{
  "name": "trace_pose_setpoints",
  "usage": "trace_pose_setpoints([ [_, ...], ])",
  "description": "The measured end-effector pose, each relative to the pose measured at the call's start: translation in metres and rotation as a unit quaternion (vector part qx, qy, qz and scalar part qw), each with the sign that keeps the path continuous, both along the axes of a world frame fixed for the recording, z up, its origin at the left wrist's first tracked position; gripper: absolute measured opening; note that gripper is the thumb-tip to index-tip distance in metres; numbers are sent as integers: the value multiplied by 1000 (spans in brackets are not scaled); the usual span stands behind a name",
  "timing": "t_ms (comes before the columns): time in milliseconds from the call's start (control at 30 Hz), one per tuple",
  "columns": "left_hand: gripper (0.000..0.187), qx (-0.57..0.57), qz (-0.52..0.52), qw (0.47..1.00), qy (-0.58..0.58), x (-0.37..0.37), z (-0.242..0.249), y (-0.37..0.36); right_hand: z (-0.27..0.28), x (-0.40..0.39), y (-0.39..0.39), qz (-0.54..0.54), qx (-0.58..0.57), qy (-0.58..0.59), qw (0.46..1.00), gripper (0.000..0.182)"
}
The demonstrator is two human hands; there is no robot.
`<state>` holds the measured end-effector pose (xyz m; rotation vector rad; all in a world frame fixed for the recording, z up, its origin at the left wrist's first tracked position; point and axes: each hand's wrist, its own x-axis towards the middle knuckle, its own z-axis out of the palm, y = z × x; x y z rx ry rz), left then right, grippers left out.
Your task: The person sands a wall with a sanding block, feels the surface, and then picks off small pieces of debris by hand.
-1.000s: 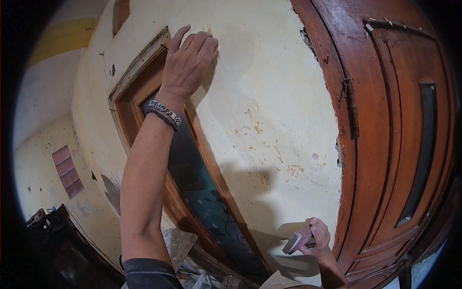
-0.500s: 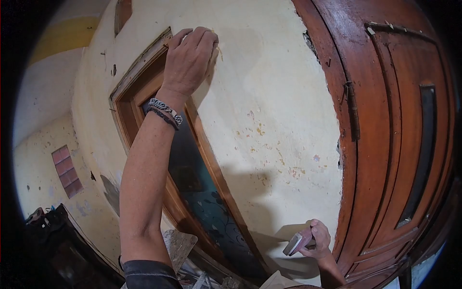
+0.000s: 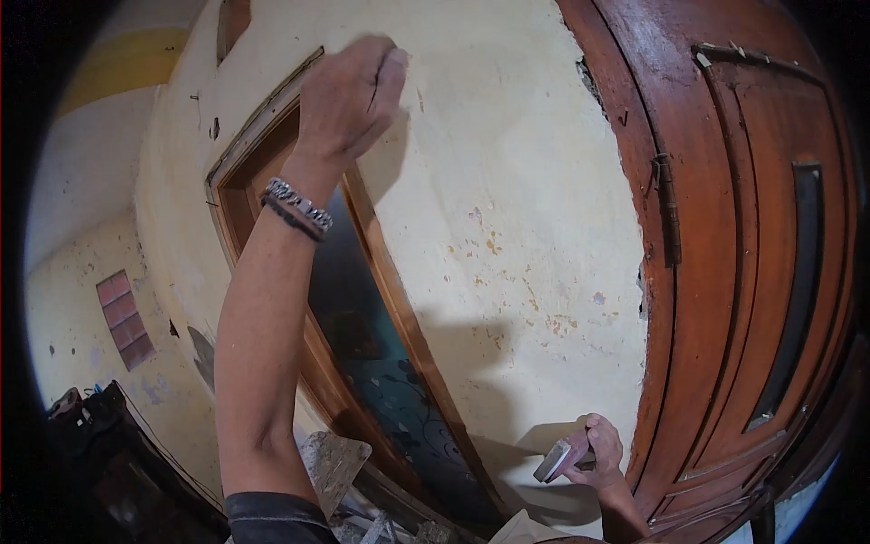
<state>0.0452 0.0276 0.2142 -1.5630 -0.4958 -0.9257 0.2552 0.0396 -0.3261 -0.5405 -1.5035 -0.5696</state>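
Note:
My left hand (image 3: 352, 98), wearing a chain bracelet (image 3: 297, 207) on its wrist, is raised at the cream wall (image 3: 517, 181), near the upper corner of a wooden-framed opening. Its fingers are curled in and blurred; what they hold, if anything, is hidden. Low on the right, my right hand (image 3: 605, 449) grips a small layered block (image 3: 562, 456), grey and dull pink, perhaps a sanding block. The block is held close to the wall; whether it touches cannot be told. Between the hands the wall shows chipped yellowish spots (image 3: 557, 324).
A brown panelled door (image 3: 716, 272) with rough plaster along its frame stands to the right. The wooden frame (image 3: 399, 299) holds dark, patterned glass (image 3: 390, 390). A spattered board (image 3: 337, 467) and clutter lie below. Dark furniture (image 3: 127, 480) stands at lower left.
My left hand has turned at the wrist and shifted slightly left, its fingers more curled and blurred. My right hand and its block have stayed in place.

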Motion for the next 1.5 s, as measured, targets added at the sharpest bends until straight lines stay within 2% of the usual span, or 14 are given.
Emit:
trace_pose_setpoints([
  [33, 11, -133, 85, 987, -38, 0, -6, -9, -2, -1, 1, 9, 2, 6, 1000, 93],
  [133, 17, -172, 25, 985, 8, -13, -18, 7, 0, -2, 1, 6, 8, 4, 1000, 93],
  [167, 17, -171, 25, 985, 6, -16, -22, 16, 2, -2, 1, 6, 9, 3, 1000, 93],
  [233, 39, -5, -55, 998, 21, -17, -30, 30, 4, -2, -1, 6, 10, 0, 1000, 94],
  [267, 39, -5, -55, 998, 21, -18, -32, 34, 5, -3, -2, 5, 10, 0, 1000, 94],
  [333, 58, -12, 12, 1000, 11, -18, -35, 35, 6, -3, -3, -5, 3, 1, 1000, 96],
  [733, 54, 56, 43, 996, 52, -26, -43, 35, 6, -3, -2, -3, 16, 2, 1000, 93],
  [967, 49, 16, 50, 996, 67, -35, -34, 36, 2, -3, 0, -8, 11, 1, 1000, 94],
  [1067, 57, 40, 17, 998, 50, -30, -51, 44, 1, -3, 1, -8, 15, 1, 1000, 95],
  [1167, 71, 6, 71, 997, 3, -22, -88, 59, 4, -3, -1, -4, 18, 2, 1000, 94],
  [1233, 81, -83, -22, 996, 32, -14, -115, 54, 3, -2, 0, -8, 17, 2, 1000, 94],
  [1300, 82, -101, -13, 992, 72, -15, -125, 52, 4, -3, -1, -9, 15, 4, 1000, 94],
  [1367, 84, -123, -2, 986, 109, -21, -122, 50, 5, -4, -2, -8, 10, 3, 1000, 94],
  [1500, 81, -66, 31, 997, 29, -42, -89, 63, 10, -3, -7, -19, 0, -1, 1000, 93],
])
